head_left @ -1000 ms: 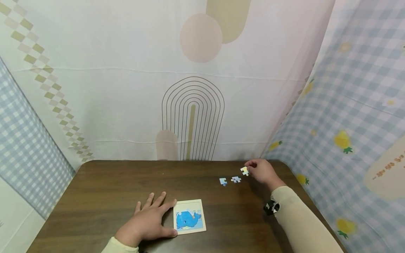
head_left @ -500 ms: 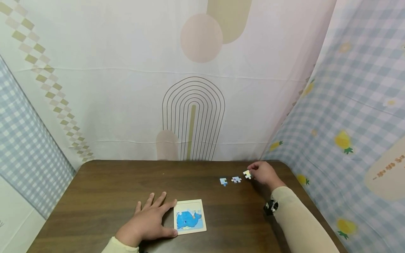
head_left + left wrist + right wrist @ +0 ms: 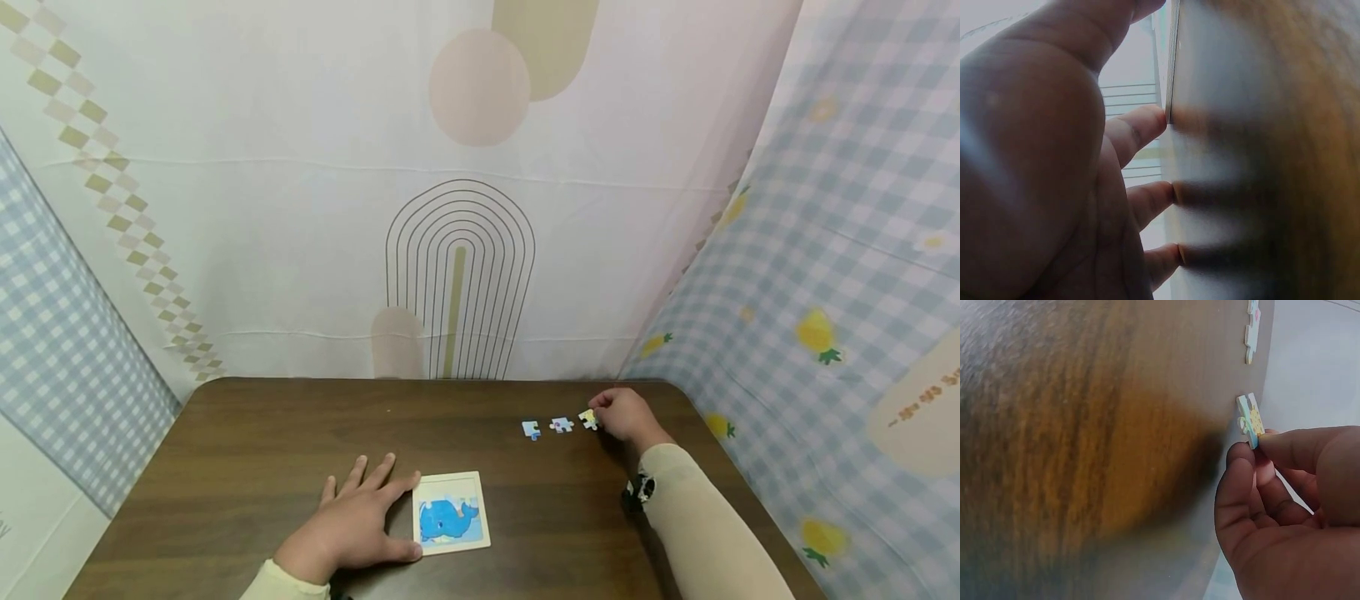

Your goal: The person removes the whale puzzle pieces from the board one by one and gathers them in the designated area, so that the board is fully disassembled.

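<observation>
A framed jigsaw puzzle (image 3: 448, 521) showing a blue whale lies flat on the table. My left hand (image 3: 352, 527) is spread on the tabletop at its left side, with thumb and index fingertip touching the frame's left corners. At the far right of the table, my right hand (image 3: 624, 414) pinches a yellow-and-blue puzzle piece (image 3: 1252, 420) between thumb and fingers, just over the surface. To its left lie two loose pieces, a blue-and-white puzzle piece (image 3: 561, 425) and a light blue puzzle piece (image 3: 531, 430).
The brown wooden table (image 3: 300, 433) ends at a patterned curtain (image 3: 300, 250) behind it. A blue checked cloth (image 3: 750, 333) hangs along the right side. The right wrist wears a black device (image 3: 638, 492).
My right hand has moved slightly right and down toward the tabletop with the puzzle piece. My left hand and the framed puzzle have stayed in place.
</observation>
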### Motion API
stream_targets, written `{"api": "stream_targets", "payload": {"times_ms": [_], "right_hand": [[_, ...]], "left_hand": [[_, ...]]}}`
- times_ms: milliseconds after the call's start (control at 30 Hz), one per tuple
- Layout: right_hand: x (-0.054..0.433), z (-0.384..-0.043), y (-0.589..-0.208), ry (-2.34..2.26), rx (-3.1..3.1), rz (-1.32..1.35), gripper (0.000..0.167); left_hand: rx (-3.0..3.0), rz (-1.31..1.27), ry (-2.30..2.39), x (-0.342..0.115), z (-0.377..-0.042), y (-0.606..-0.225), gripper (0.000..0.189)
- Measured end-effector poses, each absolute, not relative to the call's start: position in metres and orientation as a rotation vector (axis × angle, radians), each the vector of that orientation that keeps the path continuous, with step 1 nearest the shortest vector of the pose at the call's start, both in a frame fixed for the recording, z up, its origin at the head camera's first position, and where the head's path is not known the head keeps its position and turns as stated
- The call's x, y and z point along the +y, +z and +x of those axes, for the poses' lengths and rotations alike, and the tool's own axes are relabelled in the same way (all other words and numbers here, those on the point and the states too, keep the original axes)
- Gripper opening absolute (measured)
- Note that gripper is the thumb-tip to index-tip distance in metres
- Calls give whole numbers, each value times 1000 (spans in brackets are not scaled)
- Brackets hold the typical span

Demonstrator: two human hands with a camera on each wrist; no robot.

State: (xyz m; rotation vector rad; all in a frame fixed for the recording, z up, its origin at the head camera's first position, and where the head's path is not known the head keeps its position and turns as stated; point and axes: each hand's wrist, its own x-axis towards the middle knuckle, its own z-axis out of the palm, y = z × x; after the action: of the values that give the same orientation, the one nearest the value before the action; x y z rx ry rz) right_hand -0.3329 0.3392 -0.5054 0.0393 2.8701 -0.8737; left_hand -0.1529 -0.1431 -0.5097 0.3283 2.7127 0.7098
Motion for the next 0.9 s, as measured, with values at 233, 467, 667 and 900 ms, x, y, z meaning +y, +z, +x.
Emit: {"api": "stream_targets", "payload": {"times_ms": [233, 467, 667, 900], "right_hand": [[341, -336, -511, -928, 2836, 101, 21], [341, -338, -512, -930, 2837, 91, 21], [342, -339, -513, -903, 2837, 91, 22], [341, -339, -513, -872, 2867, 80, 21]], "left_hand": [[2714, 330, 709, -143, -153, -511, 107], [2719, 329, 710, -144, -153, -510, 107], [2721, 334, 712, -144, -152, -509, 107], [2717, 332, 723, -143, -151, -507, 106]]}}
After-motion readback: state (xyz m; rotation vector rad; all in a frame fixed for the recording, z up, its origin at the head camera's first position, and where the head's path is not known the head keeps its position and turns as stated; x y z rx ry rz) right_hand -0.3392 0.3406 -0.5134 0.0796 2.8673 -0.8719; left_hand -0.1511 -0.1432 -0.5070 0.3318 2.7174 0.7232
